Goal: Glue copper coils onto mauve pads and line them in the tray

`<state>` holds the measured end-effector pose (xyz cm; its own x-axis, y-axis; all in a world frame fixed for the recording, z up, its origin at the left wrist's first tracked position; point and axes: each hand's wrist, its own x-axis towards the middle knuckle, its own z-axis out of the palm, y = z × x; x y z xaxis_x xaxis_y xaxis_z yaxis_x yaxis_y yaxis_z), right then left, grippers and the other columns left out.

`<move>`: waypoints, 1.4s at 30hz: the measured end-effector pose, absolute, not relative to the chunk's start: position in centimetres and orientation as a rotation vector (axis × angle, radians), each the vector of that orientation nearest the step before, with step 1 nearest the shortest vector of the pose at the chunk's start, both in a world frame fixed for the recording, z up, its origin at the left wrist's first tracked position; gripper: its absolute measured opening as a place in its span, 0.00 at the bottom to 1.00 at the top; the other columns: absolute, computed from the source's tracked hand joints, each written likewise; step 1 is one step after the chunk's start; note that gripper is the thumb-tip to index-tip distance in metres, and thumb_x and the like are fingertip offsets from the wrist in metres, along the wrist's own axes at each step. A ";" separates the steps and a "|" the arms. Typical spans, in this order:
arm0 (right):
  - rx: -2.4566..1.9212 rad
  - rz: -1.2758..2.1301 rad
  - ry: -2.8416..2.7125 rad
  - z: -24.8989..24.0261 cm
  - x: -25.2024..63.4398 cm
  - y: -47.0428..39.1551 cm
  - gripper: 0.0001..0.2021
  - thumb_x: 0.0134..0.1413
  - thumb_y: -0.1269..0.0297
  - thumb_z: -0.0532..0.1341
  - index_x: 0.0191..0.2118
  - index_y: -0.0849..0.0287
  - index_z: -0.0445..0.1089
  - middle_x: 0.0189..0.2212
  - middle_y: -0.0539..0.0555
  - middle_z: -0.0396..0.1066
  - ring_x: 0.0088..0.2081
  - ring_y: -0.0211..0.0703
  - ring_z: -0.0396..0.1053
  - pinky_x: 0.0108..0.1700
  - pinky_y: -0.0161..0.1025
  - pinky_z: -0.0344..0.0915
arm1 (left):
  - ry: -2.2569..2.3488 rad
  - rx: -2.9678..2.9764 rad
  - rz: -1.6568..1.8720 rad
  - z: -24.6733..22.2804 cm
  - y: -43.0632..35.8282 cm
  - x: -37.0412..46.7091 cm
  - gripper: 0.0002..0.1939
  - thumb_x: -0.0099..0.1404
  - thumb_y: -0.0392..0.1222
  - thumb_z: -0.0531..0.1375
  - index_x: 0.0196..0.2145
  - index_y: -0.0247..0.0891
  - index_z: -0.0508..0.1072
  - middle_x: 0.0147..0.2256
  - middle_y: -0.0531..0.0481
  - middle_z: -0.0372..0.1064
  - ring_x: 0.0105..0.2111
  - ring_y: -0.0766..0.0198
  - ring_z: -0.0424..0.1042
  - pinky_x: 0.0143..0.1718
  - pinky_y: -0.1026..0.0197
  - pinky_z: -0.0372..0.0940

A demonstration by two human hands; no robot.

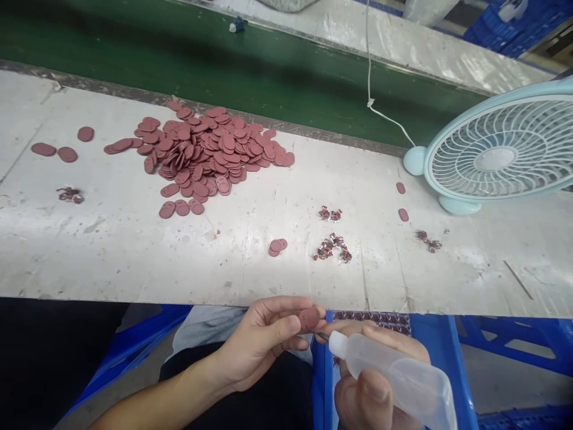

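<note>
White, scuffed worktable (111, 251), spanning the whole frame from left to right, stained and scratched. At centre left, a big heap of reddish-brown oval discs (206, 152), a few strays just below it. At far left, three loose discs (60, 146) lying apart from the heap. Below those, a small tangled clump of scraps (70, 194). At centre, a little stack of discs (277, 246), with scrap clusters (332, 248) just to its right. At right, a pale blue fan (496, 155) standing on the surface, two single discs (401, 202) beside its base, more scraps (428, 240) near them.
</note>
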<state>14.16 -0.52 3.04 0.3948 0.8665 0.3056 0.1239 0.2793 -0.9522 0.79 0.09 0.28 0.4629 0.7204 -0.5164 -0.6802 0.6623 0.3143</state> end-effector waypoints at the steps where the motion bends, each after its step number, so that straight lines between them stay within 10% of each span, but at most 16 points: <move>1: -1.202 0.634 -1.092 2.9 14.1 -0.6 0.13 0.57 0.52 0.64 0.45 0.49 0.71 0.25 0.51 0.72 0.26 0.52 0.73 0.26 0.49 0.73 | 0.672 0.067 0.861 0.3 0.1 0.8 0.11 0.61 0.37 0.69 0.43 0.38 0.82 0.45 0.42 0.81 0.43 0.61 0.80 0.36 0.70 0.72; 16: 0.059 1.813 0.465 -2.6 29.8 8.8 0.12 0.61 0.58 0.56 0.48 0.54 0.60 0.29 0.50 0.66 0.30 0.42 0.73 0.23 0.38 0.77 | 0.719 0.101 0.862 0.7 0.0 -0.3 0.11 0.64 0.38 0.66 0.45 0.39 0.81 0.49 0.42 0.79 0.48 0.56 0.79 0.37 0.71 0.73; 23: -0.890 1.495 -0.459 -0.8 26.0 6.4 0.16 0.59 0.51 0.61 0.47 0.55 0.68 0.25 0.45 0.61 0.20 0.34 0.60 0.14 0.29 0.59 | 0.783 0.087 0.870 0.5 0.3 -0.8 0.11 0.65 0.38 0.65 0.45 0.36 0.81 0.50 0.41 0.79 0.48 0.56 0.79 0.37 0.71 0.73; 29: -1.728 0.827 -1.249 -0.7 21.4 7.6 0.15 0.51 0.56 0.68 0.43 0.56 0.77 0.38 0.56 0.69 0.39 0.49 0.65 0.46 0.49 0.67 | 0.777 0.080 0.882 0.6 0.2 -0.9 0.10 0.64 0.38 0.66 0.44 0.37 0.81 0.48 0.41 0.79 0.47 0.57 0.79 0.36 0.71 0.73; 35: -1.840 0.687 -1.410 0.7 21.9 6.8 0.10 0.52 0.57 0.68 0.38 0.55 0.77 0.34 0.54 0.71 0.35 0.46 0.69 0.40 0.47 0.70 | 0.795 0.082 0.904 0.4 0.1 -1.1 0.11 0.64 0.39 0.67 0.44 0.37 0.81 0.48 0.40 0.80 0.46 0.57 0.79 0.36 0.71 0.73; 42: -1.389 1.279 -1.325 3.6 19.0 0.8 0.08 0.55 0.68 0.69 0.41 0.51 0.78 0.36 0.52 0.78 0.34 0.42 0.76 0.31 0.35 0.75 | 0.794 0.207 0.962 -0.1 -0.1 -0.7 0.11 0.61 0.39 0.69 0.42 0.40 0.81 0.47 0.43 0.81 0.46 0.58 0.79 0.37 0.68 0.72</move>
<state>19.04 0.77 3.57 -0.0652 0.9891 -0.1322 0.1673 -0.1198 -0.9786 -0.69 -0.12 -0.08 0.3204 0.7973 -0.5115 -0.6540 0.5768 0.4895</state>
